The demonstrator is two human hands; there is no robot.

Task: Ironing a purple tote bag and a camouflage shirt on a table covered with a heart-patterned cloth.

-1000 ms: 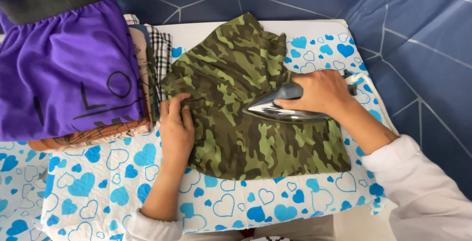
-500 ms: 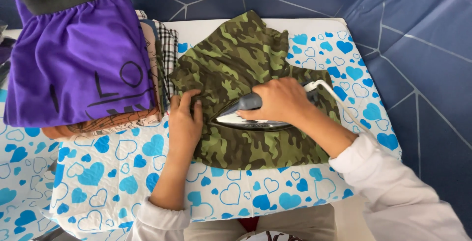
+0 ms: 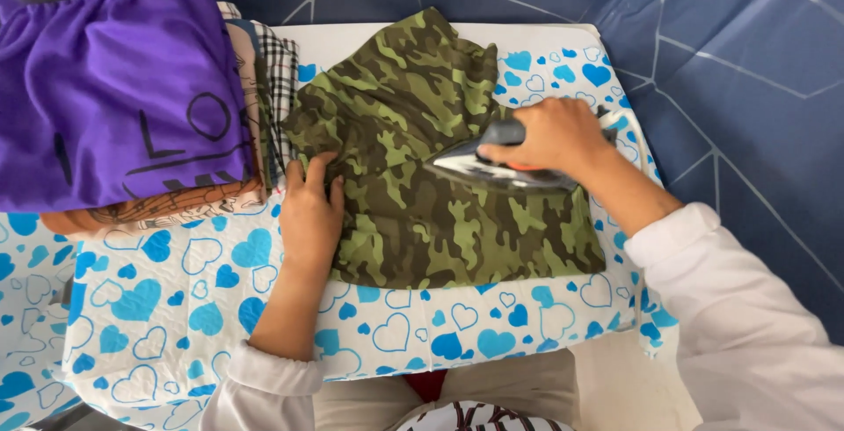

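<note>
Two hands work the camouflage garment (image 3: 431, 167) on the desk (image 3: 264, 308): left hand (image 3: 309, 211) flat on its left edge, right hand (image 3: 549, 137) wrapped round the iron (image 3: 488, 167), nose pointing leftward.

Board cover (image 3: 202, 308): spread over the table, reaching from the near edge to the far one.
Garment (image 3: 440, 176): lies flat on the board cover, at the middle and towards the far side.
Iron (image 3: 492, 166): on the garment, right of its middle.
Right hand (image 3: 549, 137): on top of the iron, around its handle.
Left hand (image 3: 309, 211): flat on the garment's left edge, left of the iron and apart from it.
Pile of folded clothes (image 3: 132, 97): far left on the cover, just beside the garment.
</note>
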